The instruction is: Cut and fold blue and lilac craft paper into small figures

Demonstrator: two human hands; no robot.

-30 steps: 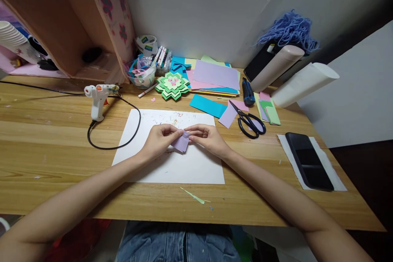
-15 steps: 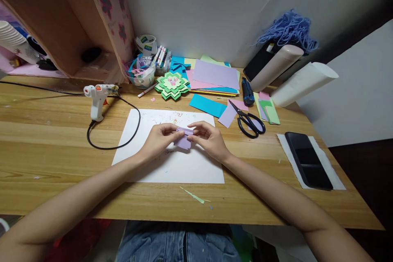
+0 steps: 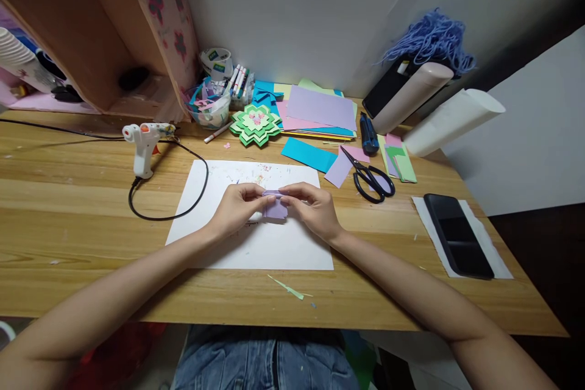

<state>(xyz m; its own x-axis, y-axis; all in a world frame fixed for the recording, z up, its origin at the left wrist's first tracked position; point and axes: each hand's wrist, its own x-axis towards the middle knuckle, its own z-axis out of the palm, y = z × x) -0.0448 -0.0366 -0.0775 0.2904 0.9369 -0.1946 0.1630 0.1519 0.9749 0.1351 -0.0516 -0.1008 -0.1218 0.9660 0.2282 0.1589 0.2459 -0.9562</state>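
A small folded piece of purple paper (image 3: pixel 275 209) is pinched between both hands, just above a white sheet (image 3: pixel 219 250) on the wooden table. My left hand (image 3: pixel 240 207) grips its upper left part with thumb and fingers. On the other side, my right hand (image 3: pixel 313 207) pinches its upper right part, the thumb on the near face. A fold runs along the paper's top edge. The fingertips hide the back of the paper. Coloured specks mark the white sheet beyond the hands.
Black scissors (image 3: pixel 372 180) lie to the right over purple slips, beside a blue paper strip (image 3: pixel 308 155). A glue gun (image 3: pixel 145 149) with a looping cord stands left. Behind are a green layered paper flower (image 3: pixel 256 126), stacked coloured paper (image 3: pixel 320 108) and a utility knife (image 3: pixel 368 134). A phone (image 3: pixel 458 236) lies far right.
The purple paper has turned from tilted to nearly level. My right hand has shifted its pinch to the folded top edge, its fingers closing there. My left hand keeps its hold.
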